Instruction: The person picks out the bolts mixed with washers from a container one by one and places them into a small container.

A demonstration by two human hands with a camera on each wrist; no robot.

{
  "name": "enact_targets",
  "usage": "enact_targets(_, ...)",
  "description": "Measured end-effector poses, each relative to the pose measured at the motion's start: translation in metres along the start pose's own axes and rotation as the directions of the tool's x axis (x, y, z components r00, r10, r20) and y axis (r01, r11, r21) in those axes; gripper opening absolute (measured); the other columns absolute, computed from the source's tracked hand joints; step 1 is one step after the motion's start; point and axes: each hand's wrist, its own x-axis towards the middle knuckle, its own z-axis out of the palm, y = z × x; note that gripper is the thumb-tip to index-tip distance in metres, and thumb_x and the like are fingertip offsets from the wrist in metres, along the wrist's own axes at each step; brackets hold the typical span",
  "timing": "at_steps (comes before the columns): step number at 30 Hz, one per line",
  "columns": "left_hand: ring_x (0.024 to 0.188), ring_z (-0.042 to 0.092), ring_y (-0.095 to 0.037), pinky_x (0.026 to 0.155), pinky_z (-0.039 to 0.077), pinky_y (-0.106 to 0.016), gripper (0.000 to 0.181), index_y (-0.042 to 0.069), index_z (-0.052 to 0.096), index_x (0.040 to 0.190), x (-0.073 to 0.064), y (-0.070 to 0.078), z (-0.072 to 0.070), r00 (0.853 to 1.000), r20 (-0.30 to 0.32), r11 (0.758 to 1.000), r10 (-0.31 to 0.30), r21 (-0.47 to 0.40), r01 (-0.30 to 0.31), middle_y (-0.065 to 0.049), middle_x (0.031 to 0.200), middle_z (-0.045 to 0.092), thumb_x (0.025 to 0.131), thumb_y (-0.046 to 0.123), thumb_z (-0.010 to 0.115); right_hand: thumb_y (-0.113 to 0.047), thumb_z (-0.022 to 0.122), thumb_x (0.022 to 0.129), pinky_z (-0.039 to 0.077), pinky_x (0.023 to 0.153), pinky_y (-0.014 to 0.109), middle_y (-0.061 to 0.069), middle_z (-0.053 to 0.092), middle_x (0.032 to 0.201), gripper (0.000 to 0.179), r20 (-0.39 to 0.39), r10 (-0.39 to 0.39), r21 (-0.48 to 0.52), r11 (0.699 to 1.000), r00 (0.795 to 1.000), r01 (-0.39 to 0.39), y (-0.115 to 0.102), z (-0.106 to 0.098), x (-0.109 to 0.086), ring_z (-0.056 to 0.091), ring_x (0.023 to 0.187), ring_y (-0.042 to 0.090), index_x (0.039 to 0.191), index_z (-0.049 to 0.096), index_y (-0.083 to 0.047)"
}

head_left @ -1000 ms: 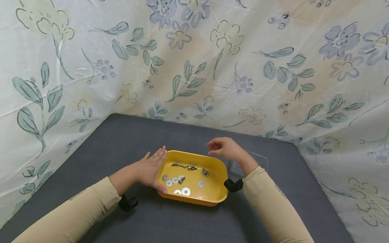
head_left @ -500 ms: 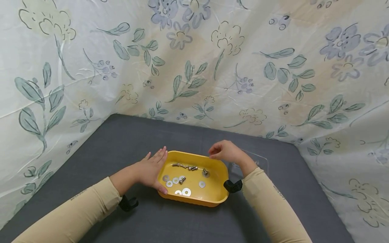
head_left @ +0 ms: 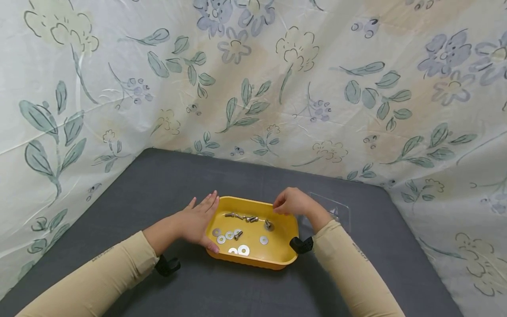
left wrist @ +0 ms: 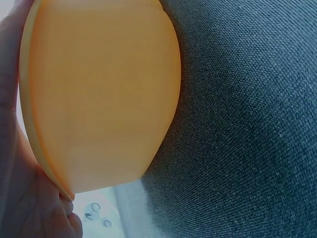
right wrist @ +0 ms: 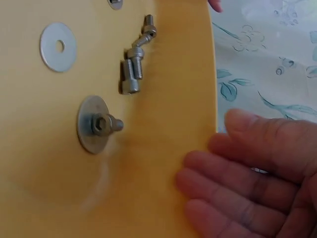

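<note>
A yellow tray holds several loose steel socket-head screws and flat washers. In the right wrist view one screw lies on a large washer. My left hand rests against the tray's left end, fingers spread and straight, thumb at the near rim. The left wrist view shows the tray's outer wall beside that hand. My right hand is at the tray's far right corner, fingers bent loosely over the rim. Nothing shows between its fingers in the right wrist view.
Behind my right wrist a clear plastic container or lid lies on the dark grey tabletop. A floral cloth hangs along the back and sides. Black straps sit at both wrists.
My right hand has come down from above the far right of the tray to its rim. The left hand, the tray and the screws and washers keep their places.
</note>
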Motion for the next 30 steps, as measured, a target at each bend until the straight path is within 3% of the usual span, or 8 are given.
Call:
enact_targets(12,0.139,-0.003,-0.029,0.106,0.002,-0.059,0.136,0.004,-0.001,0.147,0.001,-0.001,0.000,1.000,-0.003,1.000,0.003,-0.001,-0.003,-0.012,0.151,-0.013,0.053,0.087,0.051,-0.013,0.071,0.079,0.049,0.069,0.027,-0.001,0.065,0.097,0.022,0.152,-0.020,-0.142,0.989,0.988,0.042,-0.007,0.014,0.004,0.057,0.077,0.012,0.101,0.072,-0.012)
enact_targets(17,0.139,-0.003,-0.029,0.106,0.002,-0.059,0.135,0.004,-0.002,0.146,0.000,0.000,-0.001,1.000,0.000,1.000,0.003,-0.008,-0.003,-0.012,0.151,-0.014,0.053,0.086,0.052,-0.010,0.072,0.078,0.047,0.066,0.026,-0.002,0.064,0.088,0.021,0.205,-0.014,-0.212,0.976,0.979,0.058,-0.011,0.020,0.007,0.053,0.072,0.013,0.099,0.071,-0.012)
enact_targets(24,0.139,-0.003,-0.029,0.105,0.002,-0.060,0.135,0.004,-0.001,0.147,0.000,0.001,-0.003,1.000,0.009,1.000,-0.002,-0.014,0.002,-0.012,0.151,-0.013,0.054,0.085,0.054,-0.004,0.069,0.078,0.041,0.059,0.025,-0.003,0.061,0.077,0.018,0.218,-0.023,-0.227,0.971,0.976,0.074,-0.015,0.023,0.007,0.049,0.065,0.013,0.095,0.070,-0.012)
enact_targets(30,0.139,-0.004,-0.027,0.105,0.001,-0.059,0.135,0.005,-0.001,0.147,0.000,0.001,-0.003,1.000,0.019,1.000,-0.013,-0.019,0.014,-0.011,0.151,-0.014,0.054,0.085,0.054,-0.001,0.068,0.079,0.044,0.064,0.025,-0.004,0.063,0.078,0.020,0.247,-0.118,-0.189,0.968,0.962,0.167,-0.011,0.029,0.011,0.051,0.067,0.010,0.096,0.070,-0.011)
